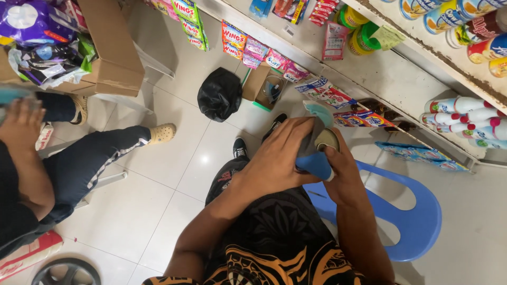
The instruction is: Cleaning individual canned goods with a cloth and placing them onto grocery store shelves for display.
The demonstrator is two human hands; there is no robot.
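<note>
Both hands' grip (309,153) closes around a blue tube (315,163) above white floor tiles (174,158) (shop shelves (401,79) alongside).

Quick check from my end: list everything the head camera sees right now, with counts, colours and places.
Blue cylindrical can with grey lid: one, held between both hands.
Blue plastic chair: one, right of the person.
Black plastic bag: one, on the white floor tiles.
Small open cardboard box: one, brown, beside the bag.
Large cardboard box: one, brown, upper left.
Sachet strips: several, multicoloured, hanging along the shelf edge.
White bottles with red caps: several, right shelf.
Seated co-worker's leg: dark trousers, left.
Left hand: over the can.
Right hand: under the can.
</note>
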